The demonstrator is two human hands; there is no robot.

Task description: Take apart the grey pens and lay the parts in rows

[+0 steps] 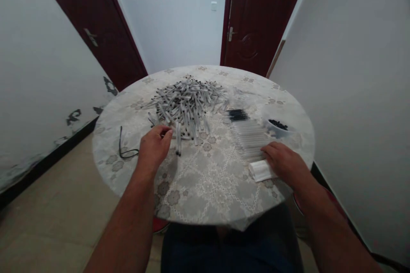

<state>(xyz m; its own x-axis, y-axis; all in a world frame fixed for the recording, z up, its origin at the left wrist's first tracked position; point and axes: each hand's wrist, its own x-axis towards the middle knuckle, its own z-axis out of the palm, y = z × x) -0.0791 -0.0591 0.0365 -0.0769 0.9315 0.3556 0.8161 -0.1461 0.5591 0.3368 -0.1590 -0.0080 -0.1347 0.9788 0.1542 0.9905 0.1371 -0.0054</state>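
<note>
My left hand [155, 144] is closed in a pinch at the near left edge of a loose pile of clear pen barrels with dark ends [188, 102]. What it pinches, if anything, is hidden by the fingers. Two barrels [178, 138] lie side by side just right of its fingertips. My right hand [283, 161], fingers pressed together, is at the near end of a neat row of thin clear tubes [250, 136]; I cannot make out what is between its fingers. Black tips [237, 114] show at the row's far end. Partly beneath that hand lies a white roll [261, 171].
A clear tub of small black parts [278, 125] stands right of the row. Crumpled clear plastic [241, 97] lies behind it. On the left is a black cord [121, 147]. The round table has a patterned cloth [208, 187]; walls and two doors surround it.
</note>
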